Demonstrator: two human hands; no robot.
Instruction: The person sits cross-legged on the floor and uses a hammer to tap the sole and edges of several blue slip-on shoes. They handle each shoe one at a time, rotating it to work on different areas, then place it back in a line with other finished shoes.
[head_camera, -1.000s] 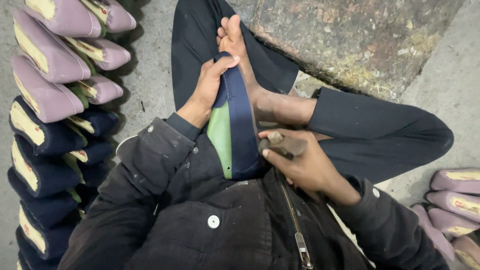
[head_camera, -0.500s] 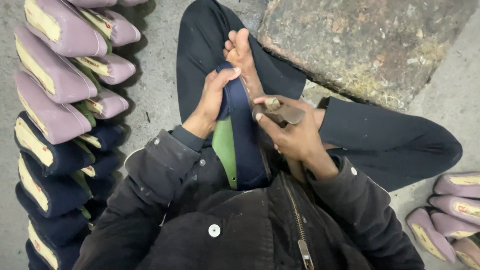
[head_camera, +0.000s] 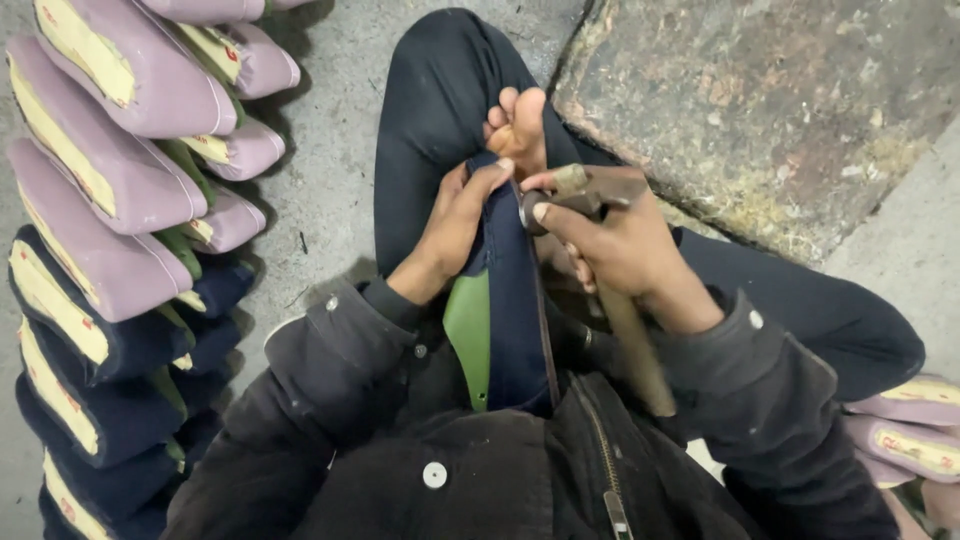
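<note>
1. I sat on the grey concrete floor (head_camera: 330, 150) with my legs in dark trousers (head_camera: 430, 100) crossed, and my bare foot (head_camera: 520, 125) showed in the upper middle of the frame.
2. The dark navy shoe upper on a green plastic last (head_camera: 505, 320) lay in the middle of the frame, its one end against my black jacket (head_camera: 450, 470) and its other end touching my foot.
3. My left hand (head_camera: 455, 225) was just left of the centre. Its fingers were wrapped around the upper part of the shoe and grasped it, and the thumb pressed on the navy edge near the top.
4. My right hand (head_camera: 625, 250) was right of the centre. It was clenched around a hammer with a wooden handle and a worn metal head (head_camera: 570, 195), gripping it close to the head.
5. The metal head was touching the right edge of the shoe, just beside my left thumb. The wooden handle came out under my right wrist toward the lower middle of the frame.
6. At the left edge stood a stack of finished uppers, lilac ones (head_camera: 120, 130) above and dark navy ones (head_camera: 90, 370) below, all with yellowish soles.
7. Some more lilac pieces (head_camera: 910, 430) lay at the lower right edge.
8. A big rough stone slab (head_camera: 760, 100) filled the upper right of the frame.
</note>
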